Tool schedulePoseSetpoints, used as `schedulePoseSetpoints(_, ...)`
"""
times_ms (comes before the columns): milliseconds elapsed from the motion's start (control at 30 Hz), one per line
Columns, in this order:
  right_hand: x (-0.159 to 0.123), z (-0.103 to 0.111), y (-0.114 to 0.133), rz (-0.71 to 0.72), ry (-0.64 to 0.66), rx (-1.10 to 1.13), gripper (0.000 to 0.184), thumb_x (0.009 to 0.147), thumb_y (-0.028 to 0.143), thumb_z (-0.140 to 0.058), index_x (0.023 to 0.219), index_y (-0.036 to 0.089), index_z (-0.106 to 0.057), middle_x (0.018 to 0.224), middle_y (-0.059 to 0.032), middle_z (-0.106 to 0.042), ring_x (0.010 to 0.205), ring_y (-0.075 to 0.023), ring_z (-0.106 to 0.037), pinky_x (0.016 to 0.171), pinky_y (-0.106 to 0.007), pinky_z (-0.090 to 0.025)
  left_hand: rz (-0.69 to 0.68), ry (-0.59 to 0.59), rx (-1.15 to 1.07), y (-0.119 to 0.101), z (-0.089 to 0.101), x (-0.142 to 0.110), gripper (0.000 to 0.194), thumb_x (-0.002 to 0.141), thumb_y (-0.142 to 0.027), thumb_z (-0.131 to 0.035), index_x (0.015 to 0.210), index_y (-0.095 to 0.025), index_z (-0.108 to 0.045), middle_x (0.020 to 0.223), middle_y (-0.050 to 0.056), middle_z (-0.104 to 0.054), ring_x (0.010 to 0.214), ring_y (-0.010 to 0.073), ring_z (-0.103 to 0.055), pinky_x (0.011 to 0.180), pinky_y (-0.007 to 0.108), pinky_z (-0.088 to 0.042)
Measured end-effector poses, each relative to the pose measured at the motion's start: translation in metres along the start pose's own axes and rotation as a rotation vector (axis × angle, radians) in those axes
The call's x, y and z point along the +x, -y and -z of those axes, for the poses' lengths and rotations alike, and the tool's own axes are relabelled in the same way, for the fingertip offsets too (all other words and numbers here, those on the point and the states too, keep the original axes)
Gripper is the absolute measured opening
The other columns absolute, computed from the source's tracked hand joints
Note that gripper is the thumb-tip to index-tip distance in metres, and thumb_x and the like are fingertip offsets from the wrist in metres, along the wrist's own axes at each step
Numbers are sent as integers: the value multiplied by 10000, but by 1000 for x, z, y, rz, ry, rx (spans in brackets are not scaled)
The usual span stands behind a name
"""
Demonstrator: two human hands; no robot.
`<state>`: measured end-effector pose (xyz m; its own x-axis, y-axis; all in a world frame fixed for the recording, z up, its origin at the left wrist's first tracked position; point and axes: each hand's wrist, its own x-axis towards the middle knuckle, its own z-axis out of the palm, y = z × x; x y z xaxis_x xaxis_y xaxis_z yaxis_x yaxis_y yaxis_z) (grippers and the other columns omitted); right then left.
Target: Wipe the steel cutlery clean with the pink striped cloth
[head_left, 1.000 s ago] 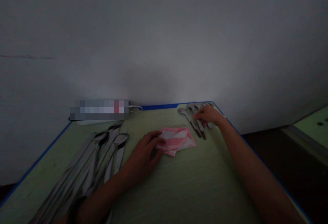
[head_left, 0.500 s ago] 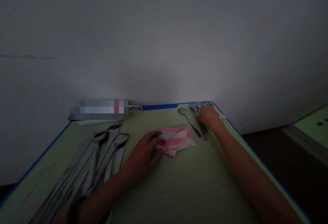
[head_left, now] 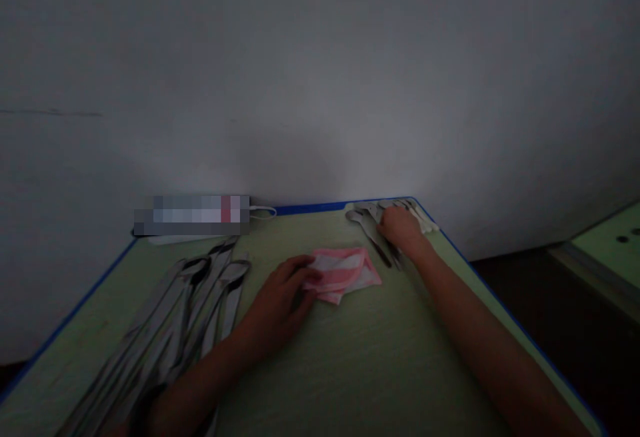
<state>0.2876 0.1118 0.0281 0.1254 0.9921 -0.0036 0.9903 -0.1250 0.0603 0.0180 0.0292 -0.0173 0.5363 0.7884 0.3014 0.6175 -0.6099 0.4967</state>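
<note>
A folded pink and white cloth [head_left: 345, 272] lies in the middle of a green table [head_left: 360, 370]. My left hand [head_left: 283, 294] rests on the cloth's left edge, fingers curled over it. Far out at the back right corner, my right hand [head_left: 400, 227] lies over a small cluster of metal spoons [head_left: 367, 224], its fingers bent down onto their handles. Whether it grips one I cannot make out. The light is dim.
Several long metal utensils [head_left: 185, 310] lie fanned out on the left of the table. A white object with a cable [head_left: 260, 210] sits at the back edge against the grey wall. The table has a blue rim [head_left: 310, 208]; another green surface [head_left: 610, 234] shows at far right.
My right hand has shifted slightly over the spoons at the back right corner, nudging them. My left hand and the cloth have stayed where they were.
</note>
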Motion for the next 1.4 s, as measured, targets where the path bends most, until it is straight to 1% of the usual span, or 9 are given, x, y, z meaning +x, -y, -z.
schedulePoseSetpoints(167, 3, 12, -14, 24, -7, 19, 290, 767, 284, -503, 881, 90, -687, 891, -166, -682, 864, -216, -634, 764, -274, -444, -11, 2, -8, 0, 0, -1, 234, 871, -191, -439, 1069, -213, -562, 1257, 92, -464, 1172, 234, -454, 995, 425, -390)
schedulePoseSetpoints(267, 1, 14, -14, 4, -14, 33, 272, 745, 240, -513, 882, 81, -685, 860, -168, -685, 836, -208, -637, 730, -255, -446, -15, 5, -9, 0, 0, -1, 234, 868, -194, -443, 1071, -217, -558, 1258, 95, -465, 1171, 237, -454, 987, 432, -396)
schedulePoseSetpoints(533, -3, -2, 0, -108, -58, 87, 327, 755, 246, -523, 1002, 64, -638, 1044, -250, -622, 960, -309, -605, 772, -355, -452, -5, 13, -4, 0, 0, 0, 230, 869, -196, -437, 1064, -205, -560, 1264, 100, -462, 1181, 231, -447, 1006, 429, -376)
schedulePoseSetpoints(667, 5, 1, -12, -16, 16, 217, 241, 758, 259, -537, 858, 100, -689, 899, -173, -684, 895, -247, -632, 774, -292, -451, -3, 4, -5, 0, 0, 0, 223, 868, -198, -442, 1056, -202, -562, 1258, 99, -466, 1175, 231, -452, 1001, 421, -383)
schedulePoseSetpoints(800, 7, 9, -31, 57, 122, 353, 277, 819, 298, -477, 759, 130, -689, 687, -68, -693, 613, -132, -634, 601, -201, -465, -13, -1, -2, 1, -1, -1, 228, 865, -206, -451, 1065, -212, -562, 1258, 93, -468, 1168, 232, -457, 993, 421, -391)
schedulePoseSetpoints(900, 6, 10, -38, 63, 231, 546, 267, 837, 268, -469, 755, 107, -665, 670, -68, -692, 511, -95, -596, 513, -175, -461, -10, -7, 2, 2, -1, -2, 227, 869, -215, -449, 1063, -212, -567, 1253, 94, -474, 1165, 235, -461, 989, 425, -395)
schedulePoseSetpoints(1033, 8, 3, -36, 9, 357, 822, 200, 804, 217, -531, 690, 89, -635, 624, -87, -676, 474, -103, -586, 495, -200, -490, -14, 1, 0, 3, -2, -1, 231, 876, -221, -444, 1073, -214, -565, 1261, 98, -467, 1167, 241, -461, 990, 436, -394)
schedulePoseSetpoints(1233, 15, -13, -31, -3, 401, 839, 124, 768, 175, -586, 675, 101, -619, 609, -60, -668, 488, -110, -605, 532, -232, -534, -12, -6, -3, 2, -2, -2, 226, 874, -224, -449, 1066, -215, -566, 1260, 91, -469, 1173, 240, -457, 997, 424, -391)
schedulePoseSetpoints(1400, 15, -14, -32, 1, 385, 737, 144, 771, 221, -592, 682, 113, -625, 611, -58, -670, 508, -116, -621, 530, -225, -528, -1, 6, -2, 2, 0, -1, 229, 873, -221, -452, 1075, -218, -561, 1259, 87, -464, 1169, 237, -457, 996, 424, -391)
